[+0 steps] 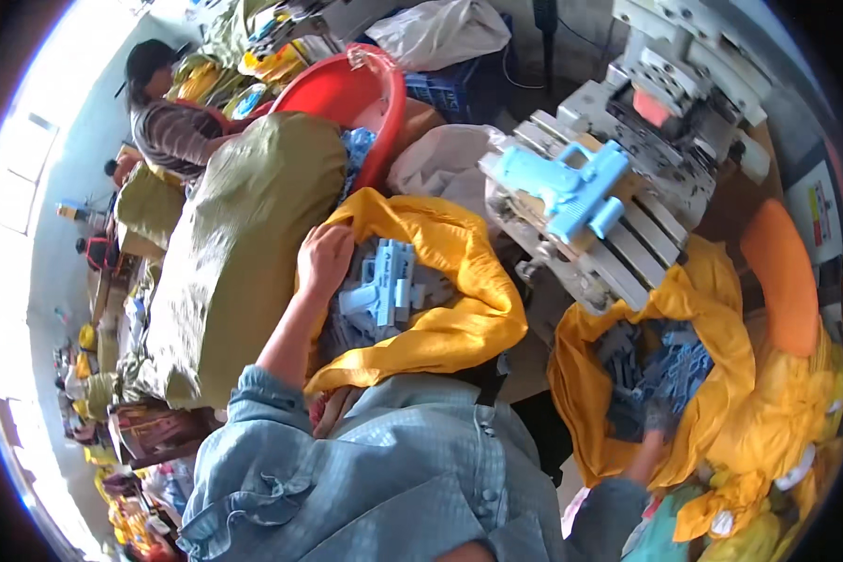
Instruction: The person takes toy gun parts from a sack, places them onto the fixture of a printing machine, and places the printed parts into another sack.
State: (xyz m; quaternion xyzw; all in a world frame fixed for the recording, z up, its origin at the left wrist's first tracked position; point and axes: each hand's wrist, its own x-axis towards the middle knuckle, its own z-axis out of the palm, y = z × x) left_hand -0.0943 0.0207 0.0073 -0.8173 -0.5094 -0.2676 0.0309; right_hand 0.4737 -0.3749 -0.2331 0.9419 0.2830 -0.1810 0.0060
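My left hand (326, 258) is closed on the rolled rim of a yellow sack (482, 314) in front of my body. Inside that sack, light-blue toy pistols (382, 286) lie on top of greyer parts. Over to the right, my right hand (660, 417), in what looks like a grey glove, reaches into a second yellow sack (571, 403). Blue-grey plastic pieces (679, 370) surround its fingers and hide them. Another light-blue toy pistol (567, 187) rests on the slotted metal table of a machine, away from both hands.
The machine (674, 75) with a reddish pad stands at upper right. A large olive sack (253, 262) lies at left, beside a red tub (393, 112) holding blue pieces. An orange curved piece (782, 272) stands at far right. Another person (173, 122) works at upper left.
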